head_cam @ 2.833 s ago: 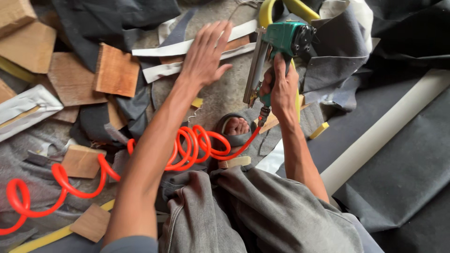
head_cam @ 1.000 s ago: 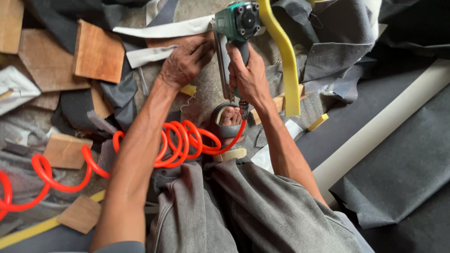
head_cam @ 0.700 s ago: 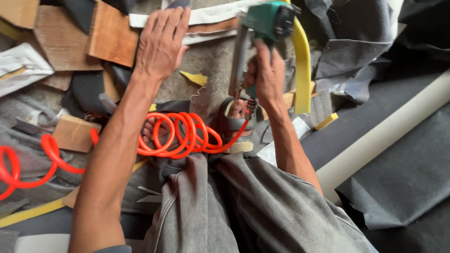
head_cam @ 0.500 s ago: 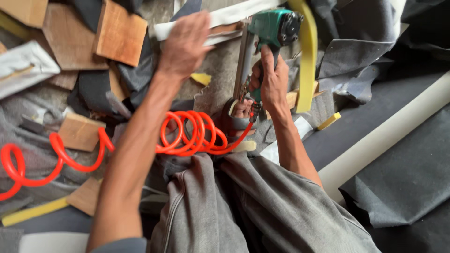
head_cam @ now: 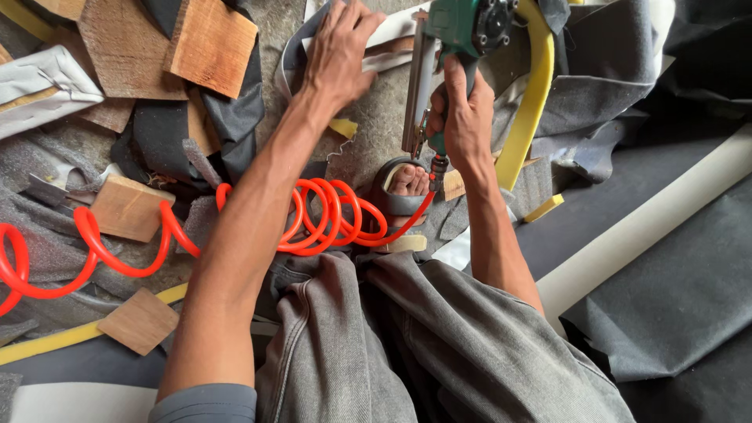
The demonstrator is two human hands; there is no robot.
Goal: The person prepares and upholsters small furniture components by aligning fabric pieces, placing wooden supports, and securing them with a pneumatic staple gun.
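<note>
- Pneumatic staple gun (head_cam: 462, 31): green, held upright above the sandalled foot (head_cam: 407, 184).
- Right hand (head_cam: 462, 117): fingers wrapped tight round the gun's grip.
- Left hand (head_cam: 341, 51): fingers spread flat on the white strip (head_cam: 395, 23) left of the gun.
- Orange coiled air hose (head_cam: 321, 219) runs from the gun's base, leftward past the foot.

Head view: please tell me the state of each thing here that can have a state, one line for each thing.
Staple gun: upright, gripped by the right hand.
Left hand: open, pressed flat on the pale strip.
Orange air hose: coiled, joined to the gun's base.
Yellow foam strip: bent in a curve.
Wood blocks: loose, scattered on the floor.
Sandal: worn on a foot.
</note>
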